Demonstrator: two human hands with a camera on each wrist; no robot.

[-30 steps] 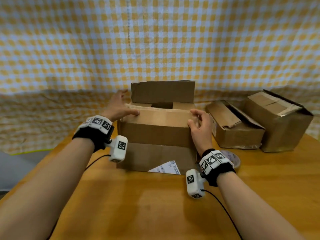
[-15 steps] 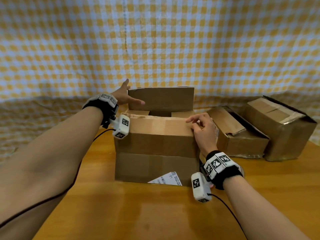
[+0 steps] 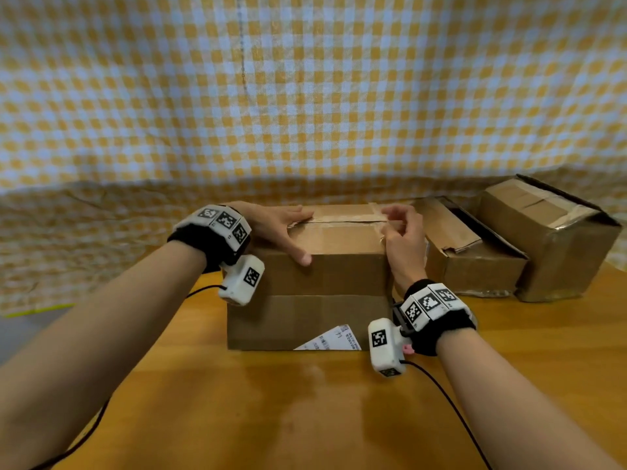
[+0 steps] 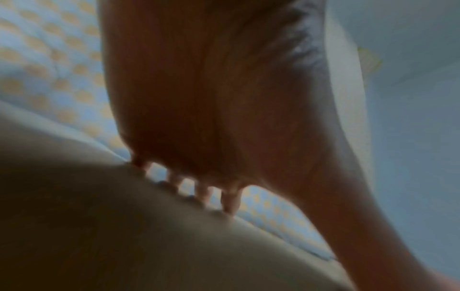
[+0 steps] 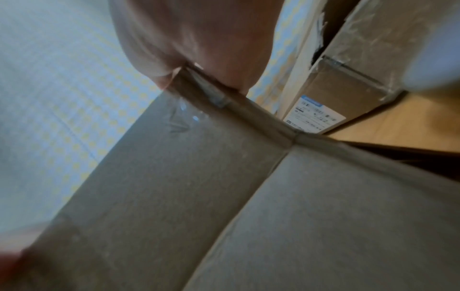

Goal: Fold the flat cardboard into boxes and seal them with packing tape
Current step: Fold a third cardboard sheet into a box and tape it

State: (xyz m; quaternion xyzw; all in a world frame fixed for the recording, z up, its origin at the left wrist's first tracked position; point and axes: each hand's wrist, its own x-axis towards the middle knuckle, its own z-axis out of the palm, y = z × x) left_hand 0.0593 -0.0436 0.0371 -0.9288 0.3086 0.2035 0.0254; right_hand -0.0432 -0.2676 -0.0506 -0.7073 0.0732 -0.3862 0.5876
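Observation:
A brown cardboard box (image 3: pixel 322 283) stands mid-table with its top flaps folded down and meeting along a seam that carries old tape. My left hand (image 3: pixel 285 228) lies flat on the left of the top, fingers straight across the seam and thumb at the front edge. The left wrist view is blurred and shows the palm (image 4: pixel 211 98) with the fingertips on cardboard (image 4: pixel 124 236). My right hand (image 3: pixel 398 232) has its fingers curled over the top's right edge. In the right wrist view that hand (image 5: pixel 194 39) wraps the taped edge of the box (image 5: pixel 248 196).
Two more cardboard boxes stand to the right: a lower one with a loose flap (image 3: pixel 475 266) and a taped one (image 3: pixel 549 239). The wooden table (image 3: pixel 305 401) stretches toward me. A yellow checked cloth (image 3: pixel 305 96) hangs behind. Wrist-camera cables trail over the table.
The far flap stood upright; my left hand reached it and brought it down, so the top is now closed. My right hand shifted along to the right edge of the top.

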